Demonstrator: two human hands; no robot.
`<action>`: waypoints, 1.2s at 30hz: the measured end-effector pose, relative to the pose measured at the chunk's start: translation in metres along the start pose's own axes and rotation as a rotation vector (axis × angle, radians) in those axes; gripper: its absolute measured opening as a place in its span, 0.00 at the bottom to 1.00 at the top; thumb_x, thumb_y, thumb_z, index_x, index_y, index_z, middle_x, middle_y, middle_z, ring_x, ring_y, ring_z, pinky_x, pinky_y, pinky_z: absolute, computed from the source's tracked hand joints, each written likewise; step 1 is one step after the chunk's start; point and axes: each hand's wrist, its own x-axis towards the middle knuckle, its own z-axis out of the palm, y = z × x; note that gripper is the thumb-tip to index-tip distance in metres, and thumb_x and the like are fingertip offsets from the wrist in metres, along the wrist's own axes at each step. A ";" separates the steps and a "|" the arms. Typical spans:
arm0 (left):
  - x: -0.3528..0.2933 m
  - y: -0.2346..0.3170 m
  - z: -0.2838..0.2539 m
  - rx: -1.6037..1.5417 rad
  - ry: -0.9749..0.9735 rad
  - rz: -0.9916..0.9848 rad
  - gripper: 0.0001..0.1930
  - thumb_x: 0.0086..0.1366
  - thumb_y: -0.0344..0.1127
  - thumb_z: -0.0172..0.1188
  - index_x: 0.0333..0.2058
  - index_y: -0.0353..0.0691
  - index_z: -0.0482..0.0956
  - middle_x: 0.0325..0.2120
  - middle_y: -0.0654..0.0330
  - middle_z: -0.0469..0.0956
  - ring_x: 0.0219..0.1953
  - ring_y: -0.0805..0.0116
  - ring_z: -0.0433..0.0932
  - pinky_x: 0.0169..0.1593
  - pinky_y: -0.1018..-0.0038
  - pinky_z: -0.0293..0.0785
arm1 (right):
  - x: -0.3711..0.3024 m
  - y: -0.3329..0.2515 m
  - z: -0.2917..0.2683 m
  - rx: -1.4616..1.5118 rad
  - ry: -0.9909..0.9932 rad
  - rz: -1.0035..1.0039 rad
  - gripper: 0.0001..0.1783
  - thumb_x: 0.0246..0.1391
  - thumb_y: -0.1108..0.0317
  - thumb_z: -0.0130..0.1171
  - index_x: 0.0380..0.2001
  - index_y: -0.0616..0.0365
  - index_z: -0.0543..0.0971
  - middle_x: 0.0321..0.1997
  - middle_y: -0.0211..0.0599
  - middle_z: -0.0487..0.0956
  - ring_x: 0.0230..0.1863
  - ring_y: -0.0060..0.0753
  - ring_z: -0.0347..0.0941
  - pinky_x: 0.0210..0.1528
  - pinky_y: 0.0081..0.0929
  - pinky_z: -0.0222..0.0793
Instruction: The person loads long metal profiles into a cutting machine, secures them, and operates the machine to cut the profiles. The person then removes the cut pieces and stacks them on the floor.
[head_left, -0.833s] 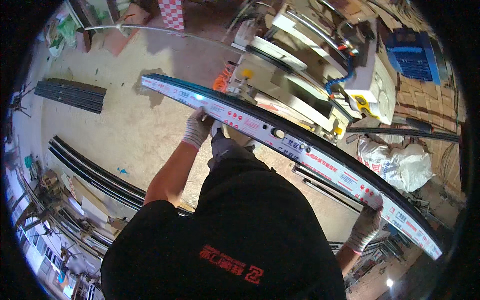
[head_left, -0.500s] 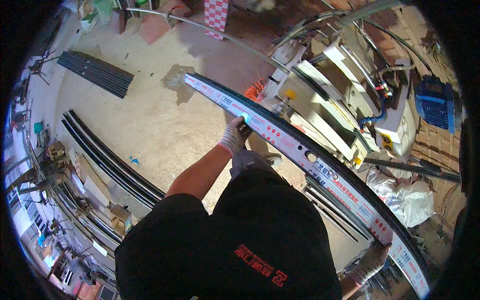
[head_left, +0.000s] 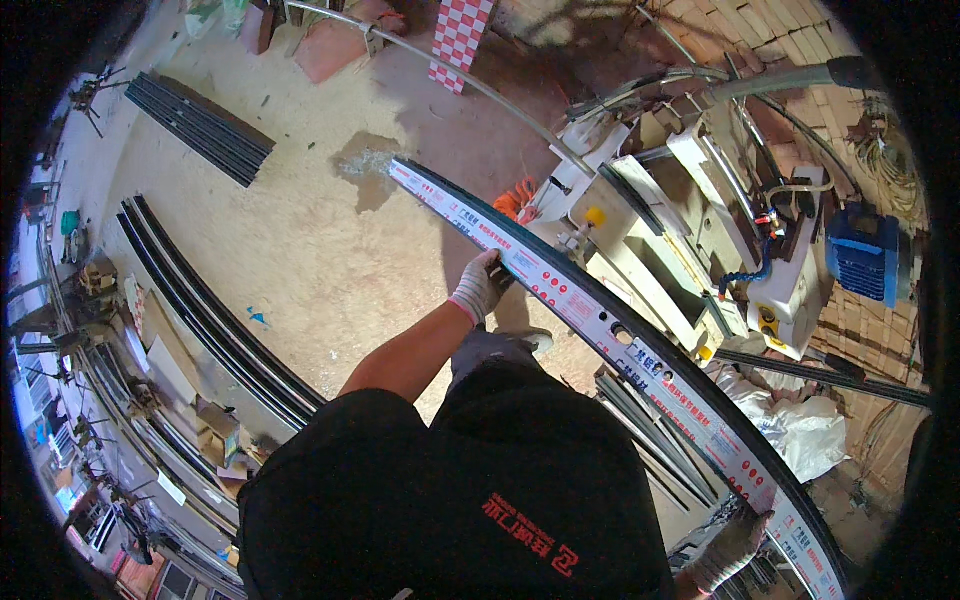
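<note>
A long metal profile, dark along its edge and covered in white printed film with red marks, slants from the upper middle to the lower right. It has a few holes near its middle. My left hand, in a pale knit glove, is closed on its near edge, with the fingers partly hidden beneath. Toward the lower right end, my right hand, gloved too, grips the same profile from below; its fingers are partly hidden. Just beyond the profile stands a pale machine with a yellow knob.
Dark profiles lie on the floor at the left, one bundle farther off and a longer set nearer. A blue motor is at the far right. White sacks lie beyond the profile. More bars rest below it.
The view has shifted slightly. Both hands keep hold of the profile, whose far end appears a little lower and farther right in the picture. The bright glint by my left hand is gone.
</note>
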 end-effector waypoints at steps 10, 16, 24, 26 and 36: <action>0.001 -0.002 -0.003 -0.019 -0.019 -0.002 0.10 0.65 0.43 0.59 0.39 0.44 0.76 0.35 0.59 0.76 0.42 0.60 0.75 0.52 0.62 0.71 | -0.019 -0.025 0.022 -0.199 -0.049 -0.035 0.35 0.69 0.50 0.50 0.63 0.73 0.67 0.66 0.52 0.69 0.67 0.44 0.64 0.73 0.44 0.51; 0.007 -0.003 -0.006 -0.012 0.004 -0.013 0.16 0.64 0.43 0.60 0.45 0.41 0.76 0.41 0.56 0.78 0.47 0.55 0.76 0.56 0.58 0.73 | -0.025 -0.033 0.026 -0.392 0.040 -0.106 0.28 0.68 0.52 0.54 0.56 0.68 0.73 0.57 0.54 0.75 0.57 0.46 0.70 0.62 0.41 0.62; 0.001 0.000 -0.002 -0.015 -0.011 -0.007 0.16 0.65 0.44 0.59 0.46 0.40 0.75 0.42 0.56 0.77 0.47 0.55 0.76 0.57 0.58 0.72 | -0.050 -0.044 0.044 -0.572 0.140 -0.192 0.21 0.67 0.54 0.55 0.45 0.64 0.81 0.46 0.60 0.78 0.47 0.53 0.73 0.53 0.47 0.66; 0.000 0.001 -0.001 -0.015 0.001 -0.006 0.16 0.65 0.44 0.58 0.46 0.40 0.75 0.41 0.55 0.78 0.47 0.55 0.76 0.57 0.57 0.73 | -0.051 -0.045 0.044 -0.561 0.143 -0.165 0.20 0.67 0.56 0.56 0.45 0.65 0.81 0.43 0.60 0.79 0.46 0.54 0.73 0.50 0.46 0.67; 0.009 -0.002 -0.007 -0.032 0.008 -0.005 0.16 0.66 0.43 0.57 0.46 0.40 0.75 0.40 0.55 0.79 0.46 0.54 0.77 0.57 0.56 0.73 | -0.053 -0.048 0.045 -0.821 0.080 -0.381 0.17 0.68 0.62 0.53 0.49 0.63 0.81 0.42 0.53 0.82 0.42 0.57 0.77 0.48 0.45 0.70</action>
